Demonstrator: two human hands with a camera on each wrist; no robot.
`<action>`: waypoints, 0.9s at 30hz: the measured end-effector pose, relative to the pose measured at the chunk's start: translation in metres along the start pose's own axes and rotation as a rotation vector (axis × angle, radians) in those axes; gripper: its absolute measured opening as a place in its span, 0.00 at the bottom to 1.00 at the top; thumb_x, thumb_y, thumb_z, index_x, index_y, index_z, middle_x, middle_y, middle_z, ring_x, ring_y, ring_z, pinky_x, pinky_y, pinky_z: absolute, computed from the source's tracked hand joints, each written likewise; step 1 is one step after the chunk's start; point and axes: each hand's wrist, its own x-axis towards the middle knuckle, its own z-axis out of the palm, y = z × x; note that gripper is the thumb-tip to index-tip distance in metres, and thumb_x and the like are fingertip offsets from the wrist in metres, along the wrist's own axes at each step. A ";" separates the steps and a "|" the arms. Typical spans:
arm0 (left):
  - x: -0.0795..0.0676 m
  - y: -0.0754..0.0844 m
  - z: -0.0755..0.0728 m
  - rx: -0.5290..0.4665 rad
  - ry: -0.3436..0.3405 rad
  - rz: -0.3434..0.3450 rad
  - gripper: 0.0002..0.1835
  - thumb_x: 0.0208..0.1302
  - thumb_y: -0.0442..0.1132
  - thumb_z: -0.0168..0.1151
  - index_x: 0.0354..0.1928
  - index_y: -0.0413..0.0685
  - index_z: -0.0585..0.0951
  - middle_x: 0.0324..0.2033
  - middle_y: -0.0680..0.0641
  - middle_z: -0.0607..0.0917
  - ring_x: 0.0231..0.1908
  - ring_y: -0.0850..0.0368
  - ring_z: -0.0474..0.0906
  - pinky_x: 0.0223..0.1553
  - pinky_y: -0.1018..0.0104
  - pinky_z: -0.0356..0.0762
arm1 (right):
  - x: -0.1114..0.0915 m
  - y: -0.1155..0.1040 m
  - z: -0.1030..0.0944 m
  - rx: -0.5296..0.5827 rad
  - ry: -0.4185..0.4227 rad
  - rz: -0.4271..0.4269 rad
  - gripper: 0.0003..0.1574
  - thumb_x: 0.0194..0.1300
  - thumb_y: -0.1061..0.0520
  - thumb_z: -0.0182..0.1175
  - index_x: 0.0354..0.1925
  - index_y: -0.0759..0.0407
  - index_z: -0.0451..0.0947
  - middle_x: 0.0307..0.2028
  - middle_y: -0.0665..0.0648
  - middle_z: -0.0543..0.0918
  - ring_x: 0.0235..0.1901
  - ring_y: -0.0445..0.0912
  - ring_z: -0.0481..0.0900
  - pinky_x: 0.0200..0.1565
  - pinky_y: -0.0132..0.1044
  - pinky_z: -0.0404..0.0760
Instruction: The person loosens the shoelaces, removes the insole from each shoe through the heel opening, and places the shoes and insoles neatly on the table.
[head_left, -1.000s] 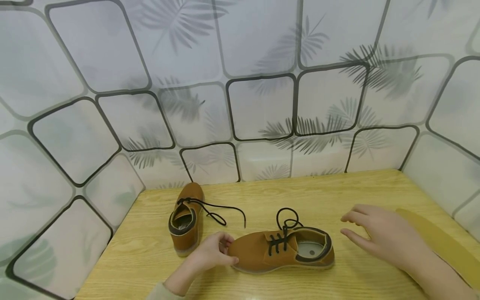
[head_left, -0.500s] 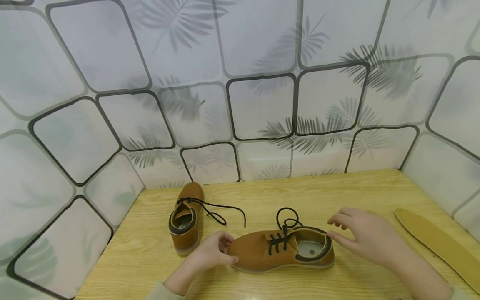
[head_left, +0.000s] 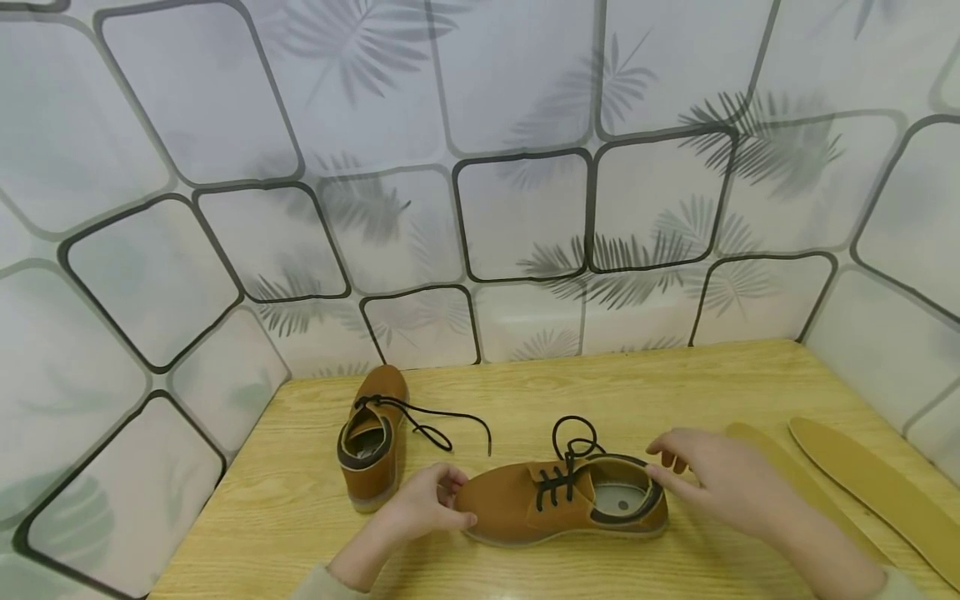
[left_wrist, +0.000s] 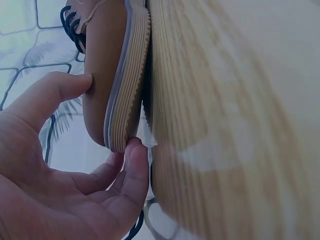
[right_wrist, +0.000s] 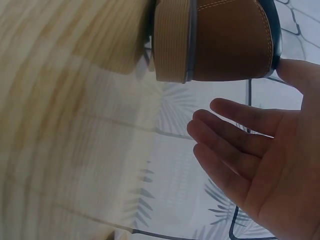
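A brown lace-up shoe (head_left: 495, 504) with black laces stands upright on the wood-grain tabletop, toe to the left. At its toe, my left hand (head_left: 423, 504) grips with thumb and fingers; the left wrist view shows the thumb on the upper and fingertips by the sole edge. Behind the heel is my right hand (head_left: 723, 479), its fingers loosely bent and holding nothing. Its thumb touches or nearly touches the heel collar, as the right wrist view shows with the shoe's heel (right_wrist: 230, 45). The second brown shoe (head_left: 371, 475) stands at the left, laces trailing right.
Two long, flat tan insole-shaped pieces lie at the right: one (head_left: 877, 483) outermost, the other (head_left: 795, 483) partly behind my right forearm. A patterned wall covering (head_left: 525, 325) encloses the table (head_left: 600, 387) at the back and sides.
My right hand has moved left from beside the shoe to its heel collar, uncovering the two tan pieces. The left hand and both shoes have stayed in place.
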 end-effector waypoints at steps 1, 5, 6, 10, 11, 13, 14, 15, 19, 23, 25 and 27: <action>0.000 0.000 0.000 -0.001 0.000 0.000 0.23 0.55 0.28 0.76 0.53 0.34 0.79 0.46 0.43 0.83 0.41 0.56 0.79 0.41 0.67 0.80 | 0.000 0.000 0.001 0.032 -0.019 0.012 0.21 0.77 0.37 0.61 0.52 0.49 0.85 0.37 0.36 0.83 0.36 0.30 0.79 0.38 0.33 0.82; 0.000 -0.001 0.001 -0.015 -0.001 -0.006 0.23 0.55 0.27 0.76 0.53 0.34 0.79 0.46 0.43 0.83 0.42 0.56 0.80 0.42 0.65 0.81 | 0.000 0.004 0.003 0.166 -0.089 0.043 0.19 0.80 0.39 0.57 0.53 0.47 0.85 0.38 0.36 0.83 0.38 0.28 0.78 0.39 0.34 0.81; 0.000 -0.002 0.001 -0.019 -0.001 -0.008 0.23 0.55 0.27 0.76 0.53 0.34 0.79 0.47 0.43 0.83 0.42 0.56 0.80 0.42 0.65 0.82 | 0.000 0.005 0.004 0.188 -0.104 0.047 0.18 0.81 0.40 0.57 0.53 0.47 0.85 0.39 0.36 0.84 0.38 0.29 0.78 0.39 0.34 0.81; 0.001 -0.002 0.001 -0.031 -0.004 -0.010 0.23 0.56 0.27 0.75 0.54 0.34 0.79 0.47 0.42 0.83 0.44 0.55 0.81 0.44 0.62 0.84 | 0.000 0.009 0.007 0.252 -0.170 0.072 0.20 0.83 0.40 0.53 0.55 0.47 0.85 0.46 0.40 0.87 0.44 0.37 0.84 0.44 0.39 0.84; 0.001 -0.002 0.001 -0.030 -0.004 -0.010 0.23 0.56 0.27 0.75 0.54 0.33 0.79 0.47 0.42 0.83 0.44 0.55 0.82 0.45 0.61 0.84 | 0.000 0.010 0.008 0.261 -0.182 0.072 0.20 0.83 0.40 0.52 0.55 0.47 0.85 0.48 0.41 0.88 0.46 0.40 0.86 0.46 0.41 0.84; 0.001 -0.002 0.001 -0.027 -0.003 -0.009 0.23 0.56 0.27 0.75 0.54 0.33 0.79 0.47 0.42 0.83 0.44 0.55 0.82 0.46 0.59 0.85 | -0.001 0.012 0.010 0.285 -0.209 0.076 0.21 0.84 0.41 0.51 0.56 0.48 0.85 0.50 0.43 0.88 0.49 0.44 0.87 0.48 0.43 0.85; 0.000 -0.003 0.001 -0.025 -0.004 -0.008 0.23 0.56 0.27 0.75 0.54 0.33 0.79 0.47 0.42 0.83 0.44 0.55 0.82 0.47 0.59 0.85 | -0.001 0.012 0.010 0.299 -0.223 0.077 0.22 0.85 0.41 0.49 0.56 0.48 0.85 0.50 0.43 0.88 0.50 0.44 0.87 0.48 0.43 0.85; 0.000 -0.003 0.001 -0.023 -0.004 -0.009 0.23 0.57 0.27 0.75 0.54 0.33 0.79 0.47 0.42 0.83 0.44 0.55 0.83 0.47 0.59 0.86 | -0.001 0.014 0.011 0.316 -0.235 0.071 0.22 0.86 0.42 0.48 0.56 0.49 0.85 0.49 0.43 0.88 0.49 0.43 0.86 0.48 0.42 0.85; 0.000 -0.002 0.001 -0.021 -0.005 -0.008 0.23 0.57 0.27 0.75 0.54 0.33 0.79 0.47 0.42 0.83 0.44 0.55 0.83 0.47 0.60 0.86 | -0.002 0.016 0.013 0.415 -0.280 0.060 0.21 0.87 0.45 0.45 0.54 0.51 0.83 0.40 0.44 0.85 0.40 0.35 0.80 0.39 0.37 0.80; 0.000 -0.003 0.001 -0.016 0.004 -0.001 0.23 0.56 0.28 0.76 0.54 0.32 0.79 0.46 0.42 0.83 0.42 0.56 0.82 0.45 0.61 0.85 | -0.002 0.016 0.015 0.544 -0.321 0.071 0.21 0.88 0.47 0.43 0.51 0.54 0.81 0.34 0.49 0.81 0.33 0.35 0.76 0.33 0.35 0.76; 0.000 -0.004 0.001 -0.019 0.010 -0.001 0.24 0.56 0.28 0.76 0.54 0.32 0.80 0.46 0.42 0.83 0.42 0.56 0.82 0.45 0.62 0.85 | -0.002 0.016 0.016 0.613 -0.339 0.093 0.22 0.88 0.48 0.43 0.53 0.59 0.79 0.33 0.52 0.80 0.31 0.37 0.76 0.32 0.35 0.77; 0.000 -0.004 0.001 -0.027 0.015 -0.004 0.24 0.56 0.28 0.76 0.55 0.32 0.80 0.46 0.42 0.83 0.42 0.56 0.82 0.45 0.62 0.85 | -0.003 0.017 0.017 0.679 -0.354 0.122 0.24 0.88 0.49 0.43 0.58 0.66 0.77 0.34 0.54 0.80 0.31 0.38 0.77 0.32 0.35 0.80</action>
